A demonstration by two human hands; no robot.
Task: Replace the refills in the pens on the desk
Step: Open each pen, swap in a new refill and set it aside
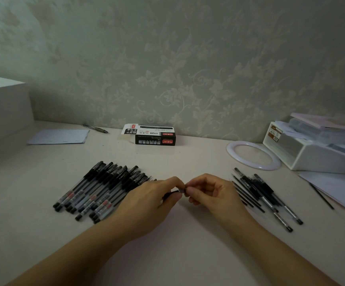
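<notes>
My left hand (151, 201) grips a black pen (170, 193) whose barrel is mostly hidden under the palm. My right hand (210, 193) pinches the pen's tip end between thumb and fingers, where the two hands meet at the desk's middle. A row of several capped black gel pens (101, 188) lies to the left, partly under my left wrist. On the right lies a looser pile of pens and thin black refills (260, 195).
A black pen box (155, 137) with its flap open stands at the back by the wall. A white ring (254, 154) and a white organiser tray (315, 149) sit back right, over papers (336, 188). A paper sheet (60, 137) and one pen (97, 128) lie back left beside a white box (2, 108).
</notes>
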